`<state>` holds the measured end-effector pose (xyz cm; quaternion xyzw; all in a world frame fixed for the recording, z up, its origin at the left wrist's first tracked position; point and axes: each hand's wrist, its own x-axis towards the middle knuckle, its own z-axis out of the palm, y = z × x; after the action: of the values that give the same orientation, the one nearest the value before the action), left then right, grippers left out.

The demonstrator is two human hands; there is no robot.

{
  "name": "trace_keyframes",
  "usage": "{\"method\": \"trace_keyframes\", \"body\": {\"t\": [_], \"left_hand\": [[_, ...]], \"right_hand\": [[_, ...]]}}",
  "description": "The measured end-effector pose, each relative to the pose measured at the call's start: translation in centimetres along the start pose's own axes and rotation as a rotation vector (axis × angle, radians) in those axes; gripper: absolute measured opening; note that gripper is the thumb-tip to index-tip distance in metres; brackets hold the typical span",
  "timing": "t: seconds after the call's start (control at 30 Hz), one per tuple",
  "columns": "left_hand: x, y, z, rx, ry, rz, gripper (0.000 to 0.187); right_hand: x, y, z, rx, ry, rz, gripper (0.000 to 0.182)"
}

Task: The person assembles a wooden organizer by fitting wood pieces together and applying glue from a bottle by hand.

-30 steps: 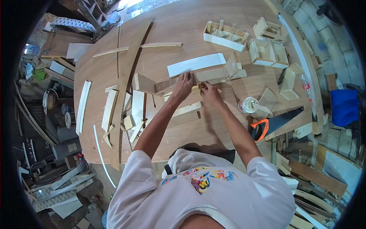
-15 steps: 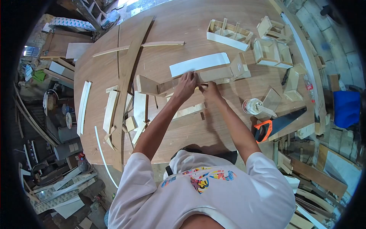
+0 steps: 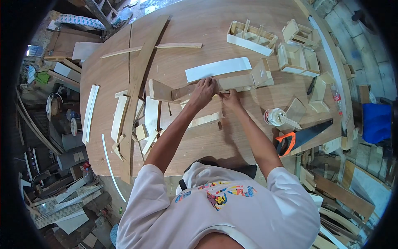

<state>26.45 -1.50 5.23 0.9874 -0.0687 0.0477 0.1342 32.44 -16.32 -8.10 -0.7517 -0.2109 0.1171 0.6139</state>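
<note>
A long wooden frame (image 3: 235, 81) with upright end boards lies across the middle of the workbench. My left hand (image 3: 203, 92) is closed over its long board near the middle, knuckles up. Close by on the right, my right hand (image 3: 230, 99) pinches the near edge of that same board; its fingertips are partly hidden. Just beyond the frame rests a white strip (image 3: 218, 69). Nearer to me, a pale wooden strip (image 3: 206, 119) lies below my hands.
To the right are a handsaw (image 3: 309, 133) with an orange handle and a glue jar (image 3: 274, 117) with a stick across it. Small wooden boxes (image 3: 251, 43) stand at the far right. A long plank (image 3: 138, 89) and several offcuts lie left.
The view has shifted slightly. Both hands stay at nearly the same place on the frame, and no object has visibly moved on the table.
</note>
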Motion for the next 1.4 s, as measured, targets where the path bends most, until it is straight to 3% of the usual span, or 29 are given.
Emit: {"method": "trace_keyframes", "body": {"t": [0.07, 0.3, 0.5, 0.6, 0.67, 0.7, 0.77, 0.87, 1.0, 1.07, 1.2, 1.3, 1.37, 1.4], "left_hand": [[0.0, -0.2, 0.2, 0.002, 0.012, 0.007, 0.053], [0.2, 0.0, -0.4, -0.041, 0.022, -0.019, 0.052], [0.2, 0.1, -0.4, -0.061, 0.06, -0.018, 0.053], [0.1, 0.0, -0.3, -0.065, 0.02, -0.035, 0.052], [0.1, -0.3, 0.0, -0.034, 0.057, -0.002, 0.053], [0.1, -0.3, 0.0, -0.037, 0.06, -0.003, 0.053], [0.1, -0.2, -0.2, -0.068, 0.051, -0.008, 0.055], [0.1, 0.1, -0.7, -0.066, 0.022, -0.031, 0.053], [0.0, 0.0, -0.4, -0.069, 0.055, -0.007, 0.05], [0.0, 0.2, -0.6, -0.083, 0.039, -0.033, 0.049], [-0.1, 0.0, 0.0, -0.093, 0.095, -0.024, 0.051], [-0.1, -0.4, 0.5, -0.09, 0.087, -0.021, 0.052], [-0.1, -0.5, 0.6, -0.099, 0.093, -0.013, 0.051], [-0.1, -0.5, 0.6, -0.099, 0.093, -0.015, 0.051]], "right_hand": [[-0.3, -0.7, -0.1, 0.064, -0.011, 0.103, 0.039], [0.0, -2.9, -0.7, -0.09, -0.075, 0.095, 0.042], [-0.7, 0.2, -0.5, 0.191, -0.011, 0.093, 0.032], [-2.2, -2.1, -2.9, 0.117, -0.002, 0.191, 0.027], [-3.6, -4.0, -5.0, -0.213, -0.01, 0.396, 0.024], [-4.1, -4.8, -5.8, -0.217, -0.012, 0.395, 0.024], [-5.1, -5.8, -7.1, -0.174, 0.4, 0.335, 0.031], [-4.6, -5.4, -9.4, -0.193, 0.558, 0.262, 0.044], [-2.7, -7.1, -10.9, -0.254, 0.534, 0.14, 0.056], [-1.8, -6.6, -11.6, -0.32, 0.362, 0.193, 0.061], [-0.6, -6.5, -12.1, -0.379, 0.306, 0.268, 0.06], [0.0, -7.0, -11.8, -0.356, 0.27, 0.173, 0.055], [0.1, -7.3, -11.5, -0.328, 0.319, 0.151, 0.038], [0.3, -5.7, -11.6, -0.329, 0.318, 0.152, 0.038]]}}
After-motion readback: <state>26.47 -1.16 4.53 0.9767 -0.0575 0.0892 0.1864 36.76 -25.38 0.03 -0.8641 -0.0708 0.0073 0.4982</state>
